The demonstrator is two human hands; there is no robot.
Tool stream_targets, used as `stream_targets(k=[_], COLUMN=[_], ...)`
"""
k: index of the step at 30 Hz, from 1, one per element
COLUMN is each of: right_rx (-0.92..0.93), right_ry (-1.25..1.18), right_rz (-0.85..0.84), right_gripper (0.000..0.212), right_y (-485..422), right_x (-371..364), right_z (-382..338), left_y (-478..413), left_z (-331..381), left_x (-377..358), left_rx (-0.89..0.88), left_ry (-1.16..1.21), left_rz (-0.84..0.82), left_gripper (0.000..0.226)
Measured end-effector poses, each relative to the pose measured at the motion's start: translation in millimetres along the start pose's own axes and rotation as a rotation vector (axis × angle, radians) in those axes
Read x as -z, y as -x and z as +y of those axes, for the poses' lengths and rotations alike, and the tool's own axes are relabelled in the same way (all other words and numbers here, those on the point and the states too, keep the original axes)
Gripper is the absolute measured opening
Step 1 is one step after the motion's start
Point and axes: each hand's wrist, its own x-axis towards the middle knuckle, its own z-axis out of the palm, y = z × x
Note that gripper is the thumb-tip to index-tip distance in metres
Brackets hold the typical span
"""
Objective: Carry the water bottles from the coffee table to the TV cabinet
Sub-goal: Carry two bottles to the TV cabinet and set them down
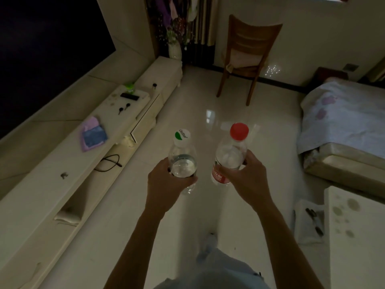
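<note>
Both forearms reach forward from the bottom of the view, above the pale tiled floor [187,113]. At the end of them, the left hand [166,184] is wrapped around the clear bottle with the white and green cap [183,163]; its fingers [192,180] are closed around the lower body, and the bottle stands nearly upright, with water visible inside. Just to the right of this bottle, the right hand [248,180] grips the bottle with the red cap [230,155], which has a red label low on its side. The thumb lies across the front, and the other fingers curl around the back, so they are mostly hidden. The two bottles are close but do not touch.

Left of the bottles runs the long cream TV cabinet [62,184]. On its top lie a pink cloth [92,133], a black cable [109,162] and a dark remote [129,96]. Beyond the bottles stands a wooden chair [248,53]. To the right of them is a bed [341,115], and nearer to the camera a white worktop [358,236].
</note>
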Motion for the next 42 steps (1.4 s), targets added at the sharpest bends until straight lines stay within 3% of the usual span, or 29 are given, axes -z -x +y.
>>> stream_targets(k=[16,35,42], right_rx=[0.003,-0.009,-0.001], right_ry=[-0.022,0.043,0.036], right_rz=[-0.052,-0.025,-0.033], right_gripper=[0.050,0.064,0.059], right_y=[-161.4,-389.8,-450.2], right_x=[12.7,-79.5,-102.0], right_z=[3.2,-45.9,-58.9], left_y=[-131.6,-398.6,-462.6], left_z=[52.5,61.6,62.6], left_x=[-62.5,-54.9,-53.6], left_rx=[0.018,0.005,0.004], left_ry=[0.021,0.026,0.059], left_rz=[0.059,-0.007,-0.035], left_gripper=[0.048,0.058,0.063])
